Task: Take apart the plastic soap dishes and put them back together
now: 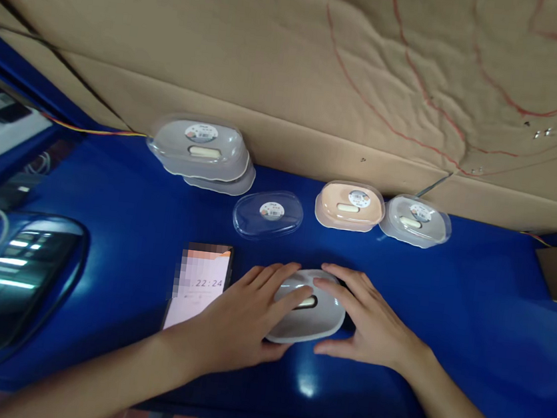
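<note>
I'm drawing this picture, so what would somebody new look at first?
Probably the left hand and right hand, front and middle, both at a grey box over the bright blue table. Next, maybe the lit phone left of them. Farther back, the peach box may stand out, right of a clear lid.

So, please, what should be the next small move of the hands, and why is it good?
Probably the left hand should reach for the clear lid while the right hand steadies the grey dish: the lid lies on the table just beyond the left hand, and the dish shows no clear cover, unlike the peach box behind it.
</note>
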{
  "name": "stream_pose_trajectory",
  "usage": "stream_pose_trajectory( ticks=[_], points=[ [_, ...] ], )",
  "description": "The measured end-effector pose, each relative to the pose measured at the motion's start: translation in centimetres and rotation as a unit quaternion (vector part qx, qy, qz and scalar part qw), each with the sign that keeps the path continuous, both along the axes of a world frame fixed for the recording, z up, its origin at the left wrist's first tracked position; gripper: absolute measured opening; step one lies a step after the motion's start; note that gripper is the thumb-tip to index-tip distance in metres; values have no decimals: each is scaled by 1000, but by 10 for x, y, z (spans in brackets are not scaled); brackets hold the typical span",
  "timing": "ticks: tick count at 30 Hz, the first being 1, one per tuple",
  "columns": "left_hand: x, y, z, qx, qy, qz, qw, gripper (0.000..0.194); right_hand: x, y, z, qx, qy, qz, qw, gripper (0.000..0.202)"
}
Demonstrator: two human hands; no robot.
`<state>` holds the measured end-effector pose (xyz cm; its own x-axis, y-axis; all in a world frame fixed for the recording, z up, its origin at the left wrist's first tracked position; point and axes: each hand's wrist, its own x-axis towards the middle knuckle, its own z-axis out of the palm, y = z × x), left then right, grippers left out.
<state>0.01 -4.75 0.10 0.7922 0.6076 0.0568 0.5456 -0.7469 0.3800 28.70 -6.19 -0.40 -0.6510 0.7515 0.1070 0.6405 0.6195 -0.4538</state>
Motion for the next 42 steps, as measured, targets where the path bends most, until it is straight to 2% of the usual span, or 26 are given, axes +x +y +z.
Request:
stream_pose_trajectory(
  ticks=[6,12,20,27,31,33,34,36,39,42],
  points=[
    [0,3,0,35,12,-3,999,79,-6,-1,-3,22,-4,-4,1000,75],
    [1,3,-2,97,37,-3,995,92,-10,-1,-2,52,-16,0,999,62],
    [0,7,2,168,82,-24,982,102,-9,-2,-5,160,-89,12,983,62],
    [-1,10,-6,159,76,-29,984,93,-7,2,-5,175,-116,24,977,62],
    [-4,14,-5,98,8,-20,995,87,-7,3,-5,142,-108,17,984,68],
    [-8,20,-1,66,-37,-16,997,72,-7,3,-5,122,-103,16,987,68],
    [-10,24,0,61,-52,1,997,62,-7,3,-5,116,-98,15,988,67],
    [-15,34,1,71,-64,76,993,51,-7,3,-6,111,-87,14,990,64],
    [-24,50,-1,81,-45,204,975,62,-7,2,-6,114,-76,14,990,60],
    [-32,62,-2,61,-34,236,969,67,-8,2,-6,122,-72,15,990,53]
  ],
)
